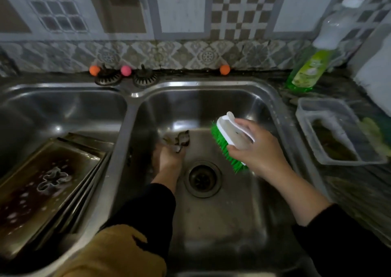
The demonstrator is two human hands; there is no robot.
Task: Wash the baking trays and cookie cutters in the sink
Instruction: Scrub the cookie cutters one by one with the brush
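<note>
My left hand [170, 157] reaches down into the right sink basin [211, 107] and holds a dark metal cookie cutter [179, 140] near the basin floor. My right hand [254, 147] grips a white scrubbing brush [231, 135] with green bristles above the drain [202, 178], apart from the cutter. In the left basin [63, 107] leans a stack of dark baking trays [42, 181]. A soapy cookie cutter [54, 180] lies on the top tray among foam spots.
A green dish soap bottle [311, 65] stands at the back right. A clear plastic container [336, 133] with a sponge sits on the counter right of the sink. Two strainer plugs [127, 78] and small coloured balls [125, 70] line the back ledge.
</note>
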